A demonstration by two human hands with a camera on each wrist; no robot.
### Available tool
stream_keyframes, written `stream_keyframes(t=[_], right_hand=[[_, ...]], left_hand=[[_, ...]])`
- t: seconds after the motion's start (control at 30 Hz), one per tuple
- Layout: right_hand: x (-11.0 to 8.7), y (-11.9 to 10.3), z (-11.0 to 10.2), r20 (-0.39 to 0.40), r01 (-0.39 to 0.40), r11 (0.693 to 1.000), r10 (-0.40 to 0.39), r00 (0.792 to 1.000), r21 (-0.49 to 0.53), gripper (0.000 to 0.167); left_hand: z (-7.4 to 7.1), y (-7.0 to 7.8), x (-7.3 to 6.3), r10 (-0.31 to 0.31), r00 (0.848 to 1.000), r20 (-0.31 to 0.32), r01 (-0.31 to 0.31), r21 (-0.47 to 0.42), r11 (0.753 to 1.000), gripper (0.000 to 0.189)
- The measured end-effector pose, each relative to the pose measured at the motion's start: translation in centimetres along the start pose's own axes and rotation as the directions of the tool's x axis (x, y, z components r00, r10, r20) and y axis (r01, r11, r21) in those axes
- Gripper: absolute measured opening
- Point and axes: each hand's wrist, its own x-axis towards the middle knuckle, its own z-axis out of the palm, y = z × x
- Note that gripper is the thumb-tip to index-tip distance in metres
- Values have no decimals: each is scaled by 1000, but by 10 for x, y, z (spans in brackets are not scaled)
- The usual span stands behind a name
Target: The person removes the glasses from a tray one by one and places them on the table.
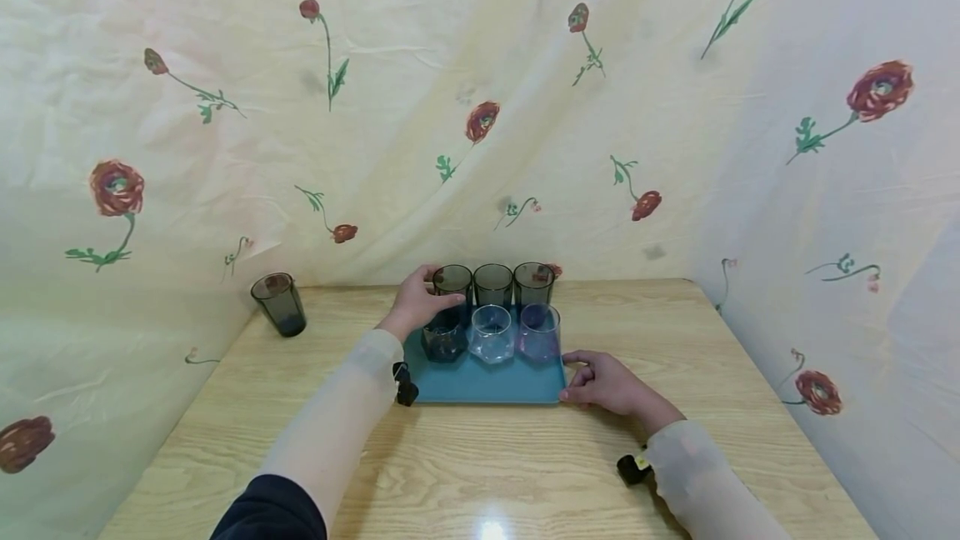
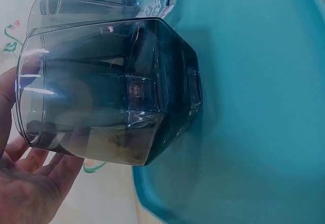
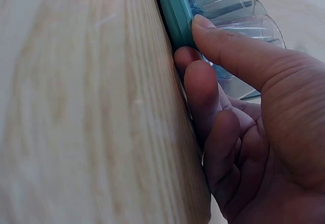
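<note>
A blue tray (image 1: 487, 387) lies on the table and bears two rows of upright glasses. My left hand (image 1: 412, 304) holds the tall smoky glass (image 1: 453, 278) at the back left, thumb in front and fingers round its far side. Right before that hand stands a short dark faceted glass (image 2: 101, 92), which partly hides the grip in the left wrist view. A clear glass (image 1: 492, 342) and a purple-tinted glass (image 1: 540, 340) complete the front row. At the tray's right front corner my right hand (image 1: 611, 383) pinches the rim, thumb on top and fingertips underneath.
Two more tall smoky glasses, one in the middle (image 1: 492, 280) and one at the right (image 1: 533, 277), fill the back row. Another smoky glass (image 1: 280, 305) stands apart at the table's far left. A flowered cloth (image 1: 405, 157) hangs behind the wooden table (image 1: 450, 465).
</note>
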Motion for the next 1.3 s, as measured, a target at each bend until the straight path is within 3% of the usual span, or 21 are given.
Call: stream_keyframes(t=[0.37, 0.83, 1.3], right_hand=[[0, -1, 1, 2, -7, 1000, 7, 1000, 13, 81], [1, 2, 0, -14, -22, 999, 21, 1000, -45, 80], [1, 6, -1, -25, -21, 1000, 22, 999, 3, 81]], left_hand=[[0, -1, -3, 5, 1000, -13, -6, -23, 1000, 79], [-4, -6, -6, 24, 995, -99, -30, -63, 998, 77], [-27, -7, -11, 23, 982, -187, -42, -98, 994, 76]])
